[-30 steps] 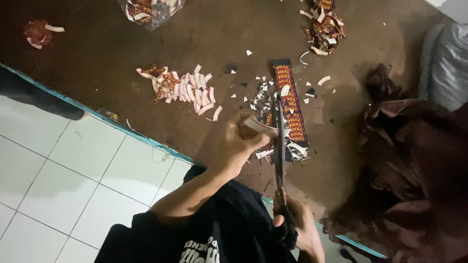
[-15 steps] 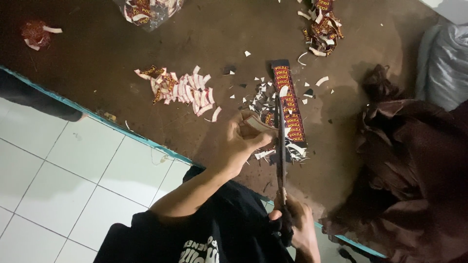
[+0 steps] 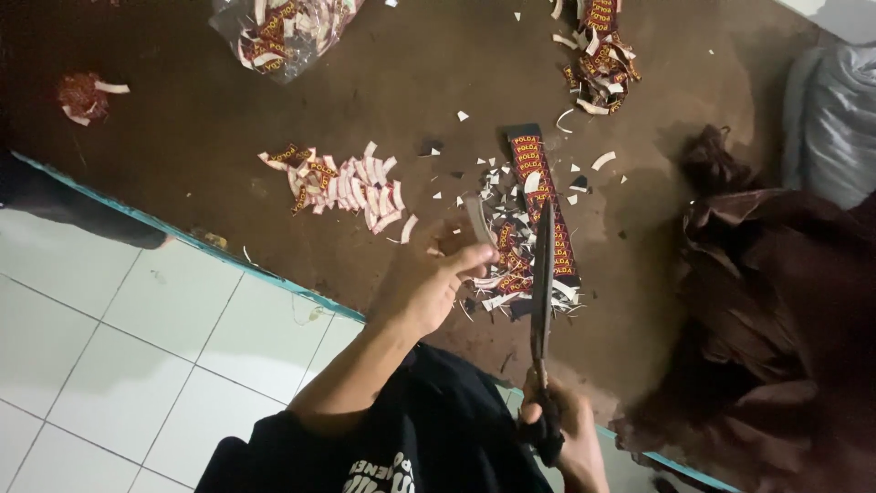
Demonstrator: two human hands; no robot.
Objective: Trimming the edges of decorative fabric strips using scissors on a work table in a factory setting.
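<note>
My right hand [image 3: 561, 429] grips the handles of long dark scissors [image 3: 542, 274], whose blades point away from me over a dark red printed label strip [image 3: 538, 196] on the brown mat [image 3: 228, 146]. My left hand [image 3: 433, 288] pinches a small pale label piece [image 3: 477, 221] just left of the blades. Under and around the blades lies a heap of cut label scraps [image 3: 511, 265].
A row of cut labels [image 3: 342, 187] lies to the left. A clear bag of labels [image 3: 278, 32] and another label pile [image 3: 598, 59] sit farther away. Dark brown cloth [image 3: 776, 310] bunches at the right. White floor tiles [image 3: 128, 338] show at lower left.
My left hand has shifted slightly with the small piece; the scissors stay over the strip, blades nearly together.
</note>
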